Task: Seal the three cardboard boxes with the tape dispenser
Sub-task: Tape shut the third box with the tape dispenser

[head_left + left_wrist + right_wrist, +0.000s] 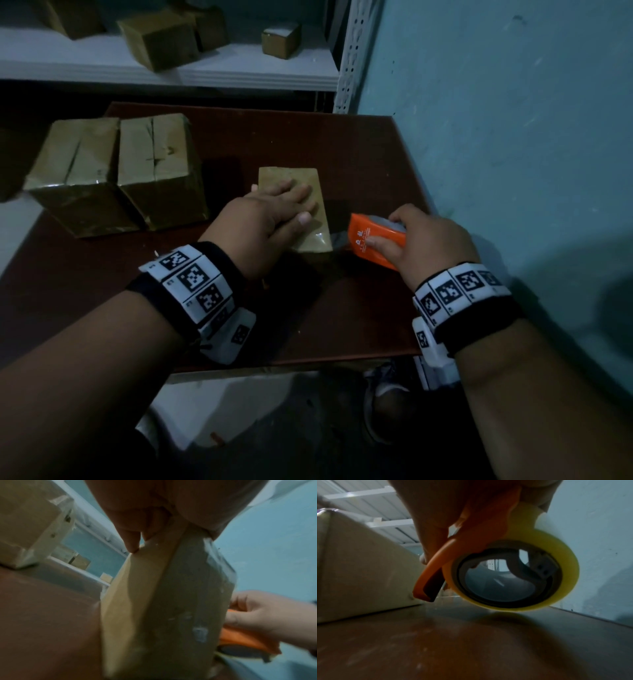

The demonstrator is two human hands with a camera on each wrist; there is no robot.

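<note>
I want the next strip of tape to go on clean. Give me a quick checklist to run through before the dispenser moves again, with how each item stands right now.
1. Small cardboard box held steady: ok, the left hand presses flat on its top.
2. Orange tape dispenser firmly held: ok, the right hand grips it.
3. Dispenser nose at the box: ok, it sits at the box's lower right edge.
4. Tape left on the yellow roll: ok.
5. Tape end stuck to the box: cannot tell, too blurred.
6. Two larger boxes out of the way: ok, they stand apart on the table.
</note>
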